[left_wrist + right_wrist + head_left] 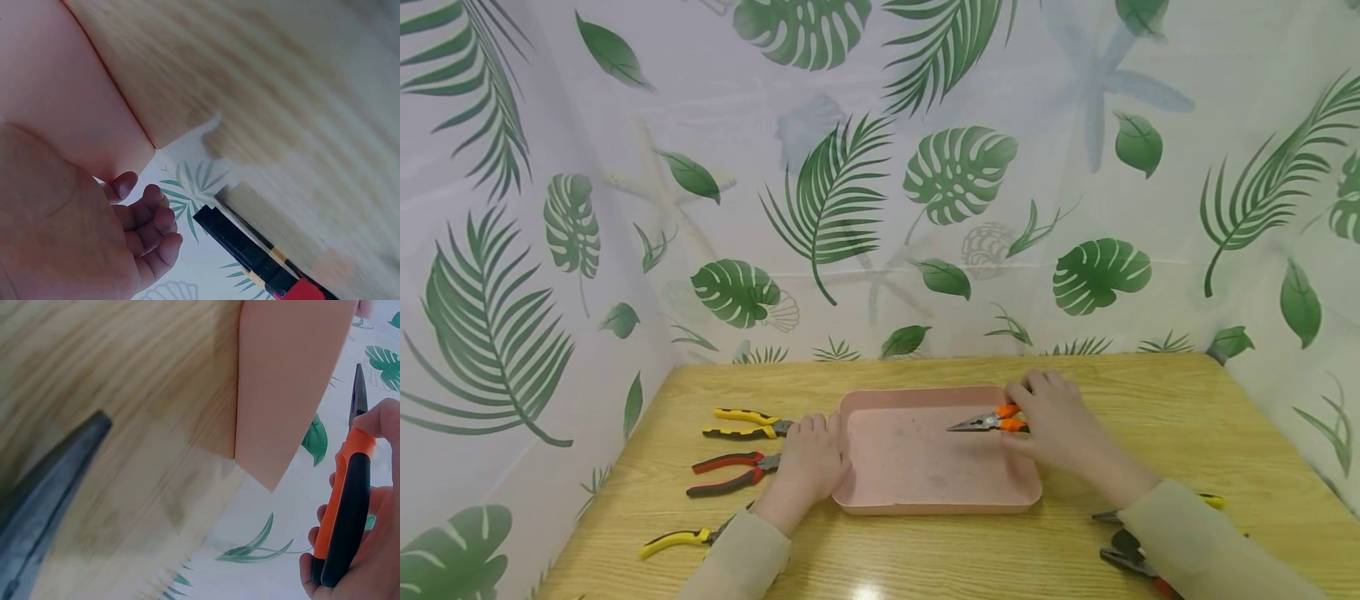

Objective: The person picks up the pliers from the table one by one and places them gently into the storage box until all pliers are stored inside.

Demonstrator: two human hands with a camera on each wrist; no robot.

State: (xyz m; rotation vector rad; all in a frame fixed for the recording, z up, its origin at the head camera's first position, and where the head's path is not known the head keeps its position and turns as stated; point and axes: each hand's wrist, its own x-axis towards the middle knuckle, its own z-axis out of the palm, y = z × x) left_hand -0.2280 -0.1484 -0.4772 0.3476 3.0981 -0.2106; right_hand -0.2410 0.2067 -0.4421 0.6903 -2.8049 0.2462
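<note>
My right hand (1048, 417) grips needle-nose pliers (350, 500) with orange and black handles. Their grey tip points left above the right part of a pink tray (925, 508). In the right wrist view, the fingers wrap around both handles and the thumb lies near the pivot. My left hand (811, 458) rests against the tray's left rim, its fingers loosely bent. Seen from the left wrist, the palm (62, 219) lies beside the tray's outer wall and the fingers hold nothing. The tray's floor shows some faint marks.
Left of the tray lie yellow-black pliers (745, 423), red-black pliers (726, 475) and yellow-handled pliers (677, 540), partly covered by the left arm. More pliers (1123, 560) lie under the right forearm. A leaf-patterned cloth (880, 208) hangs behind the wooden table (970, 558).
</note>
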